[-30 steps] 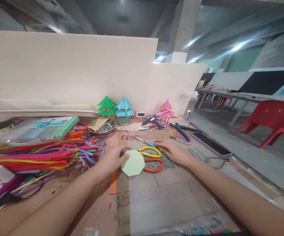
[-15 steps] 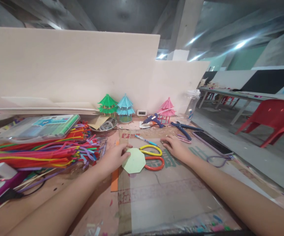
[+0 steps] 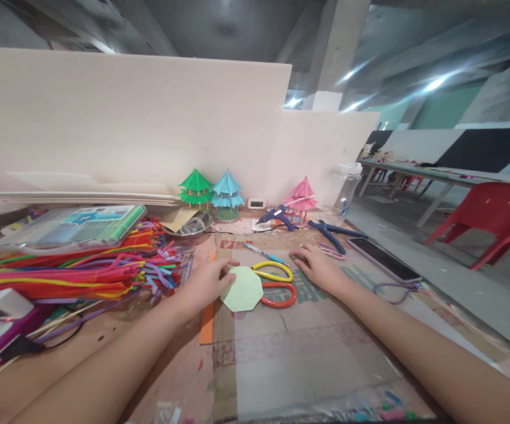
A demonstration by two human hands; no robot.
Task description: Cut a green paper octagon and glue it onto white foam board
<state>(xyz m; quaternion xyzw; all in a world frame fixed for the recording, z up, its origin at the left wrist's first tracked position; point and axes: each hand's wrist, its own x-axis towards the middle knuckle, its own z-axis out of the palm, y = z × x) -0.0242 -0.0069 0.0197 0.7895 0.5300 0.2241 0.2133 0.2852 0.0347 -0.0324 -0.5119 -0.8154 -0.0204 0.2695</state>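
Note:
My left hand (image 3: 213,280) is at the left edge of a pale green paper octagon (image 3: 242,290), its thumb over the edge and its fingers beside it. Scissors with one yellow and one orange handle (image 3: 279,295) lie just right of the paper, their blades hidden under it. My right hand (image 3: 314,265) rests on the cardboard mat (image 3: 299,359) with fingers loosely apart, holding nothing. Between the hands, farther back, is a blue and white pen (image 3: 264,253). An orange strip (image 3: 207,325) lies below my left hand.
Bundles of coloured pipe cleaners (image 3: 69,280) and a plastic case (image 3: 78,229) fill the left. Behind stand green (image 3: 196,188), blue (image 3: 227,191) and pink (image 3: 304,191) small pavilions, with a glue gun (image 3: 279,216). Pliers (image 3: 332,231), a phone (image 3: 383,259) and a bottle (image 3: 347,188) are right.
The view has shifted very slightly, so things sit a little farther right in the picture. Both hands, the octagon and the scissors keep their places.

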